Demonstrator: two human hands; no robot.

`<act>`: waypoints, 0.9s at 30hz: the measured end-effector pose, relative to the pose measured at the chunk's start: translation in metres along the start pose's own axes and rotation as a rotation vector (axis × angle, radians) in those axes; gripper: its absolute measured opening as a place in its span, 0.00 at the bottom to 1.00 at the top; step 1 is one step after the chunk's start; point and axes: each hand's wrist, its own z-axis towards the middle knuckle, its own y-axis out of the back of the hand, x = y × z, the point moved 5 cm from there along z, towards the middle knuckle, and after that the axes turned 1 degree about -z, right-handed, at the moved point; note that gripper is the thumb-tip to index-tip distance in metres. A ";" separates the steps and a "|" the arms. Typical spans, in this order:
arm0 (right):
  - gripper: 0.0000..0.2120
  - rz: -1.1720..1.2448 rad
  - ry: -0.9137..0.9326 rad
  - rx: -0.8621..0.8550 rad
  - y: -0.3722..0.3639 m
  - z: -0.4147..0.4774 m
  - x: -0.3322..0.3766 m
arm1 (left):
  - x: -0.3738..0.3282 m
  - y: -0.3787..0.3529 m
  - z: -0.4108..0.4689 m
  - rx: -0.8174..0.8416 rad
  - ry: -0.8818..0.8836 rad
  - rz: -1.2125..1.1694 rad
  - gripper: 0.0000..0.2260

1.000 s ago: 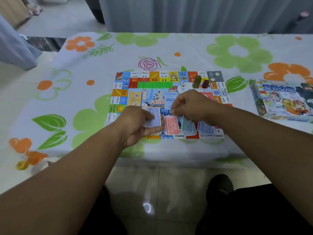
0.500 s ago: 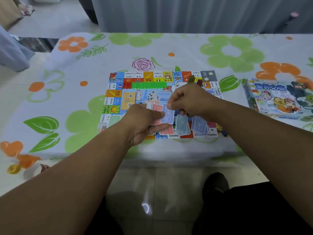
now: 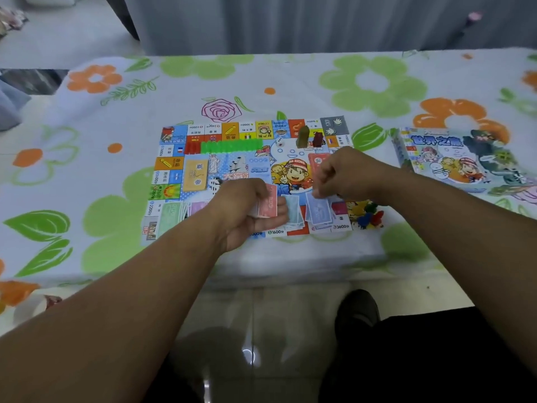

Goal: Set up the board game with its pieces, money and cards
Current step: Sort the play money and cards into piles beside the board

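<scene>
2 hands work over the near edge of the board (image 3: pixel 172 141), which lies flat on the flowered tablecloth (image 3: pixel 116 91).

- Left hand (image 3: pixel 247 210): fingers curled round a stack of red notes (image 3: pixel 267 203), held just above the board's near edge.
- Right hand (image 3: pixel 345 175): knuckles up, fingers curled down, tips at the far edge of the blue notes (image 3: pixel 319 213). Cannot tell whether they pinch a note.
- Near edge, from the left: green notes (image 3: pixel 170 213), purple notes (image 3: pixel 194 206), teal notes (image 3: pixel 293 212), then the blue notes.
- Near right corner: heap of coloured pawns (image 3: pixel 369 218).
- Far side: red houses (image 3: pixel 193 146) in line with green houses (image 3: pixel 232 146); 1 die (image 3: pixel 279 142); 2 upright tokens side by side, olive token (image 3: pixel 303 136) and dark red token (image 3: pixel 317 139).
- Left of centre: yellow card stack (image 3: pixel 196 175).
- Game box (image 3: pixel 453 161) lies on the cloth, right of the board.
</scene>
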 end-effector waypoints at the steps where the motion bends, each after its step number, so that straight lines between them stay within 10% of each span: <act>1: 0.03 -0.021 -0.001 -0.014 0.000 0.000 -0.001 | 0.001 -0.001 0.000 0.006 0.006 -0.007 0.10; 27: 0.02 0.194 0.080 0.020 -0.037 0.017 0.056 | -0.013 0.042 -0.008 -0.081 -0.103 -0.043 0.05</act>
